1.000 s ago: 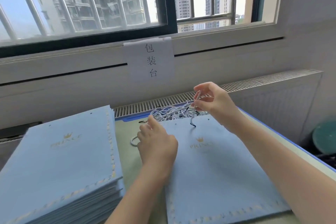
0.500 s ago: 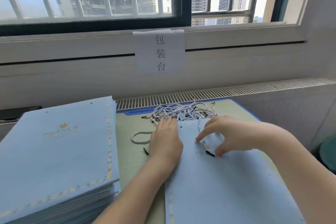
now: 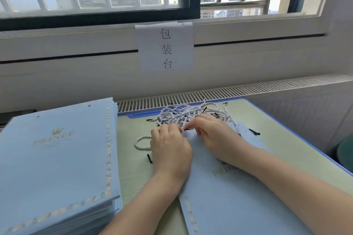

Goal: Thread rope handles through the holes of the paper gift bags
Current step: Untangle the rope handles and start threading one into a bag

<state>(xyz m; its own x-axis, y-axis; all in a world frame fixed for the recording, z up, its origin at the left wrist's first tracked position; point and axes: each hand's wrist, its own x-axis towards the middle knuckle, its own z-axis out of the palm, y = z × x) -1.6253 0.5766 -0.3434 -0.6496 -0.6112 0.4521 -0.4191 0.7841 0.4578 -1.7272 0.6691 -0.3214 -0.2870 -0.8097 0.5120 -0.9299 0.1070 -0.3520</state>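
A flat light-blue paper gift bag (image 3: 238, 196) with a gold crown logo lies on the green desk in front of me. My left hand (image 3: 170, 149) rests on its top left corner, fingers curled at the bag's upper edge. My right hand (image 3: 215, 135) pinches a black-tipped end of a white twisted rope handle (image 3: 236, 128) close to my left fingertips. That rope runs over the bag's top right, where its other black tip lies. A second rope (image 3: 141, 144) loops out to the left of my left hand. A tangled pile of rope handles (image 3: 187, 113) sits just beyond both hands.
A tall stack of flat blue gift bags (image 3: 57, 162) fills the left side of the desk (image 3: 286, 139). A radiator grille (image 3: 248, 89) and a wall with a paper sign (image 3: 165, 47) stand behind the desk. A teal stool (image 3: 343, 150) is at the far right.
My right hand came down from above the rope pile to the bag, then slid left to meet my left fingertips, bringing the rope end with it. My view moved closer.
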